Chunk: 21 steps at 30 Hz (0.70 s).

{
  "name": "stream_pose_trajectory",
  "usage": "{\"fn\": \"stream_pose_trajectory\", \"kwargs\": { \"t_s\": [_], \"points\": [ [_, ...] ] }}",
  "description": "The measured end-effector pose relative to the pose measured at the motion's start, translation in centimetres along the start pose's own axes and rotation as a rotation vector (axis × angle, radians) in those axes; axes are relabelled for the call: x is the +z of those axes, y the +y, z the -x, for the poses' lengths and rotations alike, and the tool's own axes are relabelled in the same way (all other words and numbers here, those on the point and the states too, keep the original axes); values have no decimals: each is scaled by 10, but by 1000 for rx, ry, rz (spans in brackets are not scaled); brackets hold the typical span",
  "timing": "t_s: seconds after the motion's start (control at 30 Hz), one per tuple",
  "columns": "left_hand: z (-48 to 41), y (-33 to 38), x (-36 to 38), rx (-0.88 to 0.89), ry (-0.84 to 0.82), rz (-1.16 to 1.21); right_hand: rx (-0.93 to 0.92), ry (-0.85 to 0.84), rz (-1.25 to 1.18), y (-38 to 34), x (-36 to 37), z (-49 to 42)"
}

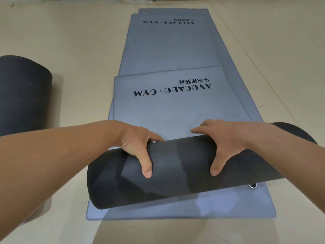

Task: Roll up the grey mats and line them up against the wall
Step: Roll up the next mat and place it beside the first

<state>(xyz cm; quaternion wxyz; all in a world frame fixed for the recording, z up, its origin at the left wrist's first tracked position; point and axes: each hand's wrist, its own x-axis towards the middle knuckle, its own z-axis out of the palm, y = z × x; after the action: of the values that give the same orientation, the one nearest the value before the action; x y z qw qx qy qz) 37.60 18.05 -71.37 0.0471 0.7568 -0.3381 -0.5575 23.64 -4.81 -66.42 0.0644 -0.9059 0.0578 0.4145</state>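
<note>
A grey mat with black "AVOCADO · GYM" print lies partly rolled in front of me; its dark roll (179, 166) lies crosswise near the bottom of the view, its flat part (168, 104) stretching away. My left hand (139, 147) grips the roll left of its middle, thumb on the near side. My right hand (223, 143) grips it right of the middle in the same way. Underneath lie other flat grey mats (168, 44), stacked and slightly offset, reaching toward the far wall.
A finished dark mat roll (21, 95) lies on the beige floor at the left edge. The lowest mat's near edge (181, 216) shows below the roll, with a metal eyelet (252, 186). Bare floor lies on both sides. The wall base runs along the top.
</note>
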Motion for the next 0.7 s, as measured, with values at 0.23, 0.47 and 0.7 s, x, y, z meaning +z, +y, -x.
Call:
{"fn": "stream_pose_trajectory", "kwargs": {
  "t_s": [0.23,0.47,0.7],
  "points": [
    [6,-19,-41,-80,267,-9,57,197,272,-33,19,-15],
    [26,-9,-29,-43,838,-418,63,264,-38,-8,-30,-40],
    [17,-21,27,-187,563,-596,137,592,5,-28,-48,-55]
  ]
}}
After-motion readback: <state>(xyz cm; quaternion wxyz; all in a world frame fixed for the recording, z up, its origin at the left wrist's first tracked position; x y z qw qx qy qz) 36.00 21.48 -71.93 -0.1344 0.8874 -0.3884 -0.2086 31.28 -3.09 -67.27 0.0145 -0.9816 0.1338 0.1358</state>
